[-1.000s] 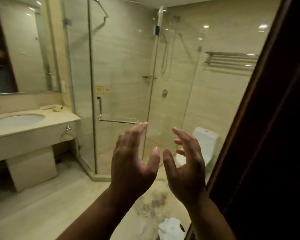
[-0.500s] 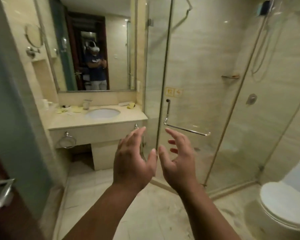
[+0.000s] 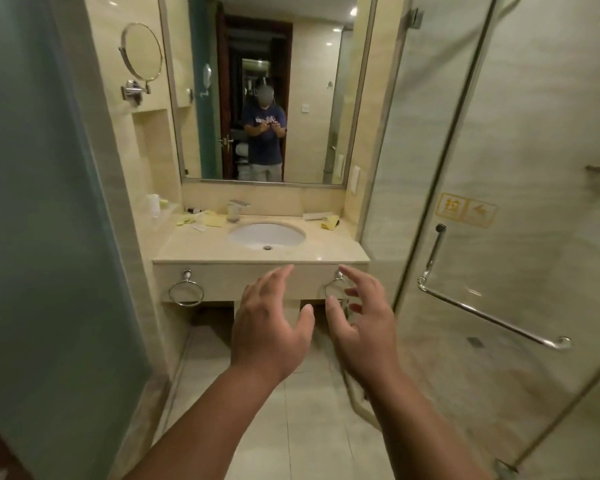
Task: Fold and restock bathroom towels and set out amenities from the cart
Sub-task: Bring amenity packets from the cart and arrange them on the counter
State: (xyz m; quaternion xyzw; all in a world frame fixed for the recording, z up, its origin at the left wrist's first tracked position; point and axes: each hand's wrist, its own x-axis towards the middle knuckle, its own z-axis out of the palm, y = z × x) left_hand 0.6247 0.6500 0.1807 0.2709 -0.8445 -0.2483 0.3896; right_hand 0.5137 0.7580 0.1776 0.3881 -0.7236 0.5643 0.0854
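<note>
The sink (image 3: pixel 266 234) has swung from the left of the frame to its centre — mirror (image 3: pixel 267 88) dead ahead now — and the glass shower door (image 3: pixel 499 202) is pushed to the right.

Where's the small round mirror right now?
Head view, upper left: the round mirror is on an arm on the side wall, left of the large wall mirror and above the recessed niche.

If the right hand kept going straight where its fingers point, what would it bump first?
Probably the right towel ring on the vanity front below the sink. The right hand is open and empty, and nothing shows between them, though the depth is hard to judge.
</note>
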